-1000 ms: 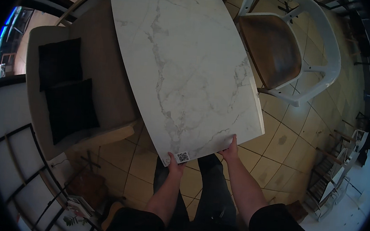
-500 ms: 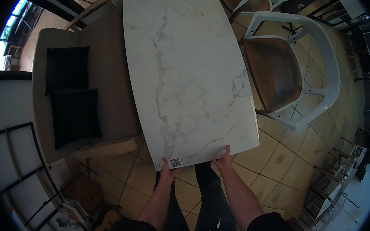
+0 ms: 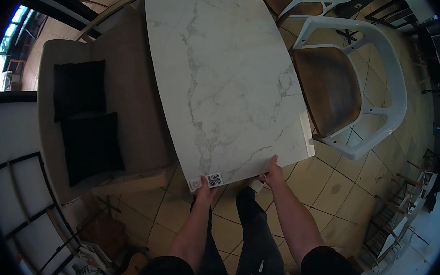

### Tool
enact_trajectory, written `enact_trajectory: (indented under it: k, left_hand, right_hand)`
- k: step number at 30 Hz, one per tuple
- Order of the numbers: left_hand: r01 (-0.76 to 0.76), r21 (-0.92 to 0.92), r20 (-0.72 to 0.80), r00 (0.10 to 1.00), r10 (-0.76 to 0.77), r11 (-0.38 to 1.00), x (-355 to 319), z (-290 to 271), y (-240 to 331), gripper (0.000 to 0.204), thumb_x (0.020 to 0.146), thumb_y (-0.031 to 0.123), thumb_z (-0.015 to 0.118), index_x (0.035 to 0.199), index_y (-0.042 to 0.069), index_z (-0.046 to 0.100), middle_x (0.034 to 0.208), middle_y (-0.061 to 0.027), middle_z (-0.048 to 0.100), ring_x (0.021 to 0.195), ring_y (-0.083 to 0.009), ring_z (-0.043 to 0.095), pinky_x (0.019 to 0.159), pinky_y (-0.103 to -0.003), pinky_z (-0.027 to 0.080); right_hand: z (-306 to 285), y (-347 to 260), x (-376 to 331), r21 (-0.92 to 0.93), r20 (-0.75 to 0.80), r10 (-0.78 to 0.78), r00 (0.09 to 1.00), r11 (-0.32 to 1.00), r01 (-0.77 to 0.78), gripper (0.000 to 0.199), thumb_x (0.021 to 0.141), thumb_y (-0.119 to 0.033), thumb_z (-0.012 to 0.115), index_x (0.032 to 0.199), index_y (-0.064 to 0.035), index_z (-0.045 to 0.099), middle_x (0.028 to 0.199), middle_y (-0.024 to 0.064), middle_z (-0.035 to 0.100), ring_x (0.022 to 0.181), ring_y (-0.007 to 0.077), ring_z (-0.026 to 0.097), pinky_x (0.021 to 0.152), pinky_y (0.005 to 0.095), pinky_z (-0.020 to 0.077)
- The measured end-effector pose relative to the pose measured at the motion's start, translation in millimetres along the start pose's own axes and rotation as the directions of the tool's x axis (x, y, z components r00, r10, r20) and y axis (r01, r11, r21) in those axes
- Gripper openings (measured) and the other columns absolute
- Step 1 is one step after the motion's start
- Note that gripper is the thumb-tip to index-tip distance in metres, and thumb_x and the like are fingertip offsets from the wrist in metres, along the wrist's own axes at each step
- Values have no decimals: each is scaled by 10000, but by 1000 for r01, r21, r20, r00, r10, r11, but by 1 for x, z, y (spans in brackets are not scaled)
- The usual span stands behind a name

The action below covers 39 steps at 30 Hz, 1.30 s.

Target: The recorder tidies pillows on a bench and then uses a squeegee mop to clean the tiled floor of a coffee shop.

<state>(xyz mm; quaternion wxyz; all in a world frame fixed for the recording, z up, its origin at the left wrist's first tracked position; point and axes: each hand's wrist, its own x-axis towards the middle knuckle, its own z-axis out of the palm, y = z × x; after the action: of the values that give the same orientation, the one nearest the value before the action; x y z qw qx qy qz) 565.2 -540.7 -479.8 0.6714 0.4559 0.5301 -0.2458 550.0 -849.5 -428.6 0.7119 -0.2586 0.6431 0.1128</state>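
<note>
A long white marble-patterned table (image 3: 234, 82) stretches away in front of me. My left hand (image 3: 205, 189) grips its near edge close to the left corner, thumb on top and fingers underneath. Beside that thumb a square black-and-white code sticker (image 3: 214, 180) lies on the tabletop. Farther right along the same edge, my right hand (image 3: 273, 172) holds on in the same way, with its thumb on top. The fingers of both hands are largely hidden under the tabletop.
Along the table's left side stands a beige sofa (image 3: 127, 73) with two black cushions (image 3: 92, 148). A white chair with a brown seat (image 3: 329, 89) is close on the right, another beyond it. Tiled floor (image 3: 324, 187) surrounds my legs. A guitar (image 3: 135, 266) is at lower left.
The near edge of the table has shifted a little away from me and to the right, with both hands still on it. One shoe now shows below the edge.
</note>
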Motion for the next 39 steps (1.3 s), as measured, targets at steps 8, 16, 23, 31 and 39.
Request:
enact_trajectory:
  k: [8,16,23,31,39]
  left_hand:
    - [117,65,197,972,-127,991,-7,-9,28,642,1006,516,602,1460,112,397,1346,-146,591,1156,-351,638,925,-586,574]
    - [-142,977,163,978,-127,161,-47,-1,93,731,909,606,689,1276,-21,611,1104,-208,696,1016,-325,689,814,-416,577]
    - [-518,827,527,850,-22,-219,-107,64,105,655,942,513,675,1193,-91,653,1019,-202,742,923,-255,721,817,-368,551]
    - [-580,499,558,784,-273,-644,-150,175,79,586,957,499,657,1173,-45,639,1017,-196,730,925,-278,701,824,-382,542]
    - [-711,423,614,681,-400,-562,-314,311,-32,583,964,491,662,1198,-42,621,980,-172,740,846,-225,716,772,-360,565]
  right_hand:
    - [-20,4,22,-171,25,28,999,985,-23,922,950,-745,484,1549,-61,333,1547,193,426,1341,441,503,1037,695,415]
    - [-67,-9,-2,-750,92,-484,870,541,380,678,949,-483,666,1432,-36,503,1166,186,703,1053,282,687,936,370,519]
    - [-180,48,-80,-584,42,-455,889,711,392,584,968,-413,649,1407,-46,528,1100,186,703,1048,314,679,914,399,528]
    - [-317,196,-208,-317,-373,-173,911,947,50,568,963,-428,639,1377,-44,577,1214,191,686,1071,307,690,947,403,532]
    - [-428,282,-288,-155,-433,105,895,970,-189,582,984,-425,632,1428,-63,528,1359,179,612,1170,299,648,960,422,555]
